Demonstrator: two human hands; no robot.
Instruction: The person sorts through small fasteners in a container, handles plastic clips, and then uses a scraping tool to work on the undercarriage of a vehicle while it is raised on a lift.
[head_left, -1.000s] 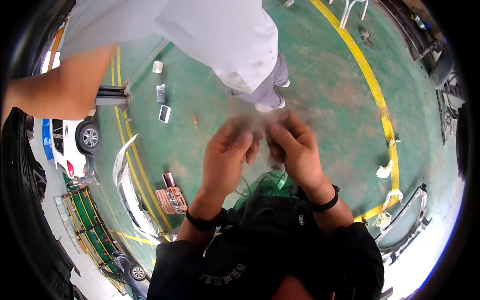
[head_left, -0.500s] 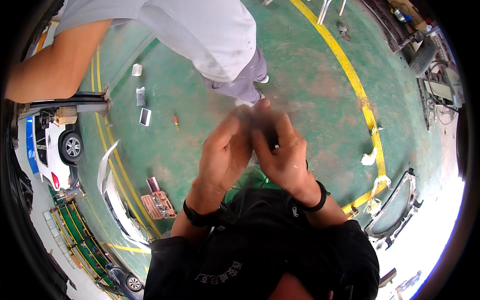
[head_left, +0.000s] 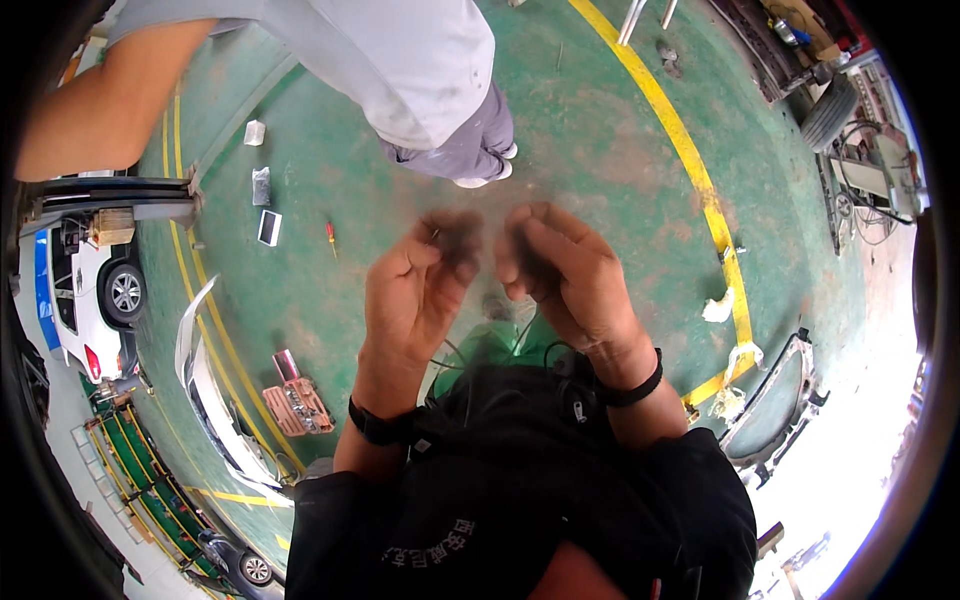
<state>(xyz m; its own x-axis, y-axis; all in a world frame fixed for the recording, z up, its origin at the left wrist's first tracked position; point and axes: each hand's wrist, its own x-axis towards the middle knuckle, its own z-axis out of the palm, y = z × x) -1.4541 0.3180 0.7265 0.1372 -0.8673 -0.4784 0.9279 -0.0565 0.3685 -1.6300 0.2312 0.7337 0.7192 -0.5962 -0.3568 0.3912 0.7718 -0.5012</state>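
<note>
My left hand (head_left: 415, 290) is raised over the floor with its fingers curled inward. A tiny pale glint shows by its thumb, too small to name. Facing it across a narrow gap, my right hand (head_left: 575, 280) is also curled, thumb against bent fingers. The fingertips of both look dark and smeared, so whatever they may hold is hidden. Dark bands circle both wrists. Beyond the hands stands a co-worker in a light grey shirt (head_left: 400, 60) and grey trousers (head_left: 460, 140).
Left on the green floor lie a red-and-yellow screwdriver (head_left: 331, 238), a white-edged box (head_left: 268, 228), an open tool case (head_left: 297, 408) and a white car bumper (head_left: 215, 405). A white car (head_left: 85, 300) stands farther left. At right lie a dark frame (head_left: 785, 400) and a tire (head_left: 830, 115).
My hands were together with fingertips meeting and are now apart, the left one shifted left. The co-worker's feet have moved slightly left and up in the view.
</note>
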